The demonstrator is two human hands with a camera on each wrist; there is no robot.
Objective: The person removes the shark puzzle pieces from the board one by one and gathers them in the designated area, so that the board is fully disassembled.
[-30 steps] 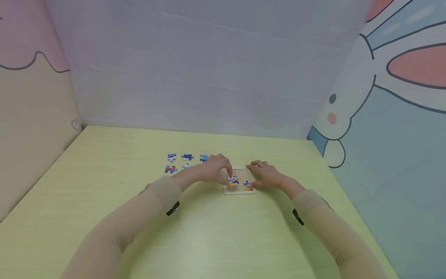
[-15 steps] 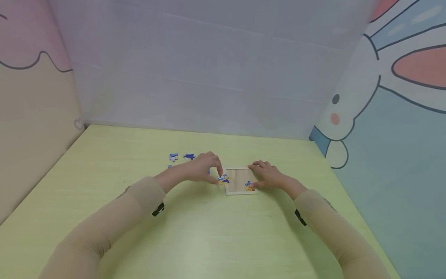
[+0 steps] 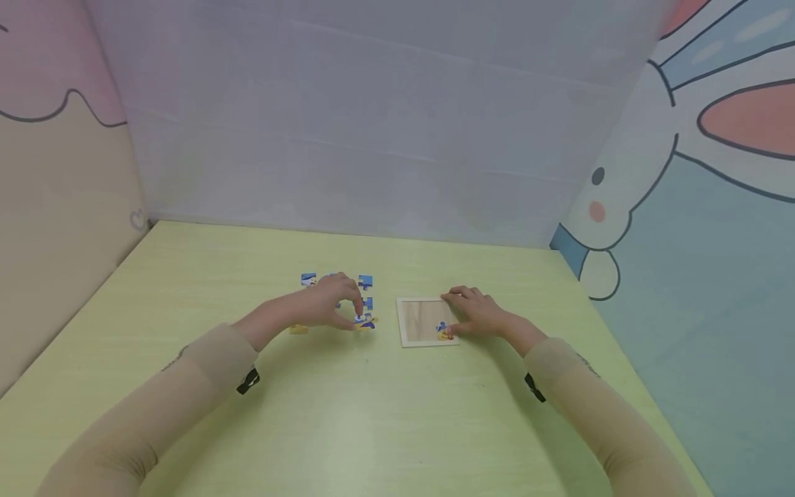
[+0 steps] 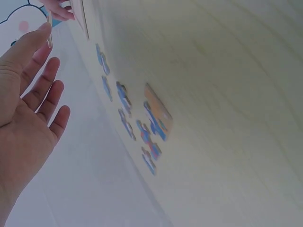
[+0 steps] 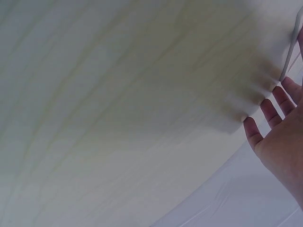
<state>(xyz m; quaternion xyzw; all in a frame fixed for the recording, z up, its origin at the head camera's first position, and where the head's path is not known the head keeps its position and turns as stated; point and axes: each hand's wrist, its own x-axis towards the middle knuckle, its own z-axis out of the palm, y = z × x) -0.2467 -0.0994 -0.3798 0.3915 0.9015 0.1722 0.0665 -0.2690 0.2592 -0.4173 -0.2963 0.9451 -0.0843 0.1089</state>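
My left hand (image 3: 326,301) pinches a blue, white and yellow jigsaw piece (image 3: 368,322) between thumb and index finger, above the table beside the loose pieces. In the left wrist view this piece (image 4: 49,29) shows edge-on at the fingertips, and the other fingers are spread. To the right lies a square wooden puzzle tray (image 3: 427,344) with a pale rim. A blue and orange piece (image 3: 444,331) sits in its lower right corner. My right hand (image 3: 477,312) rests at the tray's right edge, thumb over that corner and index fingertip by the upper right corner.
Several loose jigsaw pieces lie left of the tray, among them a blue one (image 3: 366,281), a blue and white one (image 3: 308,279) and a yellow one (image 3: 299,329). My left hand hides others. Walls stand behind and beside the yellow table (image 3: 397,421).
My left hand has moved left with the pinched jigsaw piece, from over the tray to beside the loose pieces. My right hand has stayed at the tray's right edge.
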